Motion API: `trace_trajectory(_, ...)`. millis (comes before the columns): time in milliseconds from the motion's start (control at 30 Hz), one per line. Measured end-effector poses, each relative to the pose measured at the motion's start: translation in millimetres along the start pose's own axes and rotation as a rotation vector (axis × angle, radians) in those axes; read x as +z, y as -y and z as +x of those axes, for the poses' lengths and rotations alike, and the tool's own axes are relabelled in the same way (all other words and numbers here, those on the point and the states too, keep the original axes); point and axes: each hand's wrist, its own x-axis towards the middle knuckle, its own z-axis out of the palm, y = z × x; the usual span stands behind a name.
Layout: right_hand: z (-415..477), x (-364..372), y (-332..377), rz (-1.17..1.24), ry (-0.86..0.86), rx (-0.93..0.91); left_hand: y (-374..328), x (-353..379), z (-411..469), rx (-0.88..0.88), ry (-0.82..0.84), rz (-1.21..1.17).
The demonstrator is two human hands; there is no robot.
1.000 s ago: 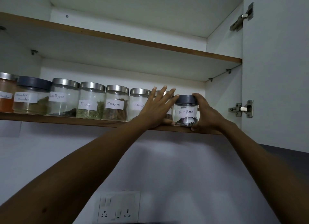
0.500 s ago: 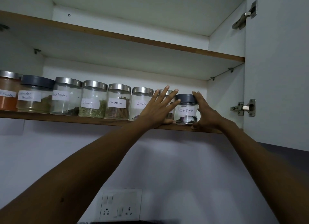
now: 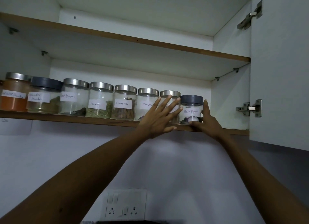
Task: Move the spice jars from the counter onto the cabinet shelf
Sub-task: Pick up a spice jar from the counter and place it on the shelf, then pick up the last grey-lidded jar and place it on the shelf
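A small glass jar with a dark grey lid, labelled Black Pepper (image 3: 191, 107), stands at the right end of a row of jars on the lower cabinet shelf (image 3: 66, 117). My right hand (image 3: 207, 122) grips it, thumb across its lower front and fingers up its right side. My left hand (image 3: 158, 117) is open with fingers spread, flat against the steel-lidded jar (image 3: 170, 93) just left of it. Further left stand the Cloves jar (image 3: 147, 99), the Cinnamon jar (image 3: 124, 105) and the Fennel jar (image 3: 100, 102).
More labelled jars fill the shelf to the left edge. The upper shelf (image 3: 133, 38) is bare. The open cabinet door (image 3: 280, 73) with its hinge (image 3: 250, 108) hangs close on the right. A switch and socket plate (image 3: 125, 203) sits on the wall below.
The Black Pepper jar has slid further back on the shelf and closer to the row. My right thumb has moved to the jar's lower front. My left hand stays spread.
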Motion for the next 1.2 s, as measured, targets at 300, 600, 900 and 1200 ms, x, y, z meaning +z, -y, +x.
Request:
trace_trajectory(300,-56.7,47.5,30.7,-0.365,-0.381,-0.196,4.5,-22.5,-52.8,-0.002,-0.049,-0.06)
trace_trajectory(600,-177.4,158.2,126.4,-0.141,-0.299,-0.381,5.1,-99.4,-221.5,-0.126,-0.05,-0.453)
trace_trajectory(900,-304.6,324.0,227.7,-0.03,0.062,-0.39,48.7,-115.7,-482.7,-0.322,0.471,-0.524)
trace_trajectory(1200,-417.0,476.3,253.0,-0.16,0.528,-0.371,51.8,-96.8,-681.3,-0.496,0.812,-0.519)
